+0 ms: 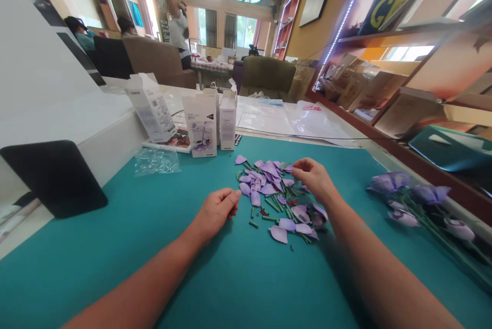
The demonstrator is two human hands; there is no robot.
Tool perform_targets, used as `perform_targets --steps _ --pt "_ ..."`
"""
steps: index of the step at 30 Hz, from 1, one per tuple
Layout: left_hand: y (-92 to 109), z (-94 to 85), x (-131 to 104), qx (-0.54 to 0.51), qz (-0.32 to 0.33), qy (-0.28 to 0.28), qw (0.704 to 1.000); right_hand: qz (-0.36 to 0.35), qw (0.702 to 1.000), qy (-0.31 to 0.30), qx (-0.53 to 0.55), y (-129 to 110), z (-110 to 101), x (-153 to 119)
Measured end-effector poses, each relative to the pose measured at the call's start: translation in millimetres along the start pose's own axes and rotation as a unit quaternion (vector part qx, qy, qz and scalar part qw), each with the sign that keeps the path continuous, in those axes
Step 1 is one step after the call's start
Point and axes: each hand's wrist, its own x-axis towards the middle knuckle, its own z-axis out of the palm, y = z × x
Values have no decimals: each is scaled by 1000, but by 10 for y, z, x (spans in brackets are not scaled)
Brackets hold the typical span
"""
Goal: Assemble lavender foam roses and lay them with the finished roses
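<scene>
Purple petal pieces and short green stem pieces lie in a loose pile on the teal mat. My left hand is at the pile's left edge, its fingers curled and thumb pressed to them; whether it holds anything is hidden. At the upper right of the pile is my right hand, thumb and fingertips pinched together at a purple piece. Too small to tell is whether that piece is gripped. A few loose petals lie nearer to me.
White boxes stand behind the pile, with a clear plastic bag to their left. A black panel stands at left. Purple flowers on stems lie at right. Several people are in the background.
</scene>
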Motion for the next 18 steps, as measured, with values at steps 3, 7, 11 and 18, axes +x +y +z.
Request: perform_targets --steps 3,7,11,18 --pt "-3 6 -5 5 1 -11 1000 -32 977 -68 198 -147 48 -256" --pt "-3 19 -32 27 18 -46 998 -12 907 -129 400 -359 162 -571" --pt "23 43 -78 35 35 -88 995 -24 897 -146 416 -536 313 -790" --pt "90 33 -109 58 15 -78 995 -117 923 -109 349 -643 183 -959"
